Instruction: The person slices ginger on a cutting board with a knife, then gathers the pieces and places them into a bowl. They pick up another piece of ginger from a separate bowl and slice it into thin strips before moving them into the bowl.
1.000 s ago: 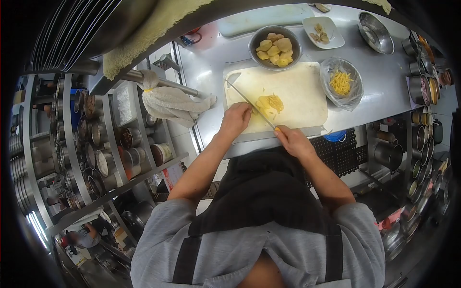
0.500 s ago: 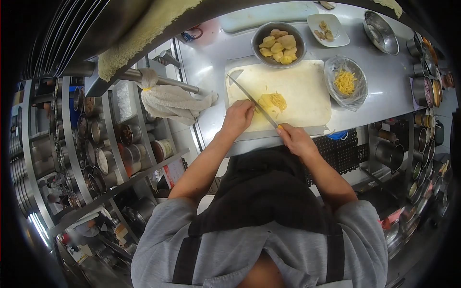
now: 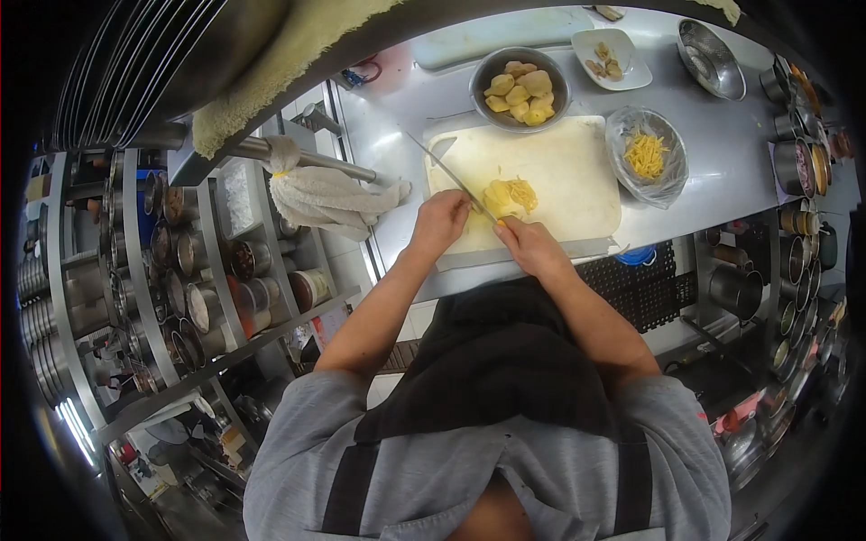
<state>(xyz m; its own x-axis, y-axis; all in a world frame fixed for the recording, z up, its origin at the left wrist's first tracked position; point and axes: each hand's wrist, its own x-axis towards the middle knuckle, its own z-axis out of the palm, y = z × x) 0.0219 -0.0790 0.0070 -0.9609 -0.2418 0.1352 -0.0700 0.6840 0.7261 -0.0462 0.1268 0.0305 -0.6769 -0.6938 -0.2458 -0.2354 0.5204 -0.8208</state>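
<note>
My right hand [image 3: 534, 245] is closed round the handle of a long kitchen knife [image 3: 439, 164]. The blade slants up and left across the cutting board [image 3: 577, 144], its tip past the board's left edge. Beside the blade, on its left, my left hand [image 3: 443, 219] has its fingers bent together; whatever they hold is hidden. Yellow potato slices and strips [image 3: 510, 195] lie on the board just right of the blade. Behind the board stands a metal bowl [image 3: 476, 90] of peeled potatoes [image 3: 519, 93]. A plastic-lined bowl [image 3: 669, 180] with yellow strips [image 3: 646, 155] stands to the right.
At the back of the steel counter [image 3: 731, 171] are a white dish [image 3: 634, 74] with small pieces, a metal strainer bowl [image 3: 713, 59] and a pale board [image 3: 496, 38]. A cloth [image 3: 334, 197] hangs on a rail at left. Shelves of pots flank both sides.
The right hand and knife have moved left and a little up, so the tip now reaches past the board's edge. The left hand stays in nearly the same place beside the blade.
</note>
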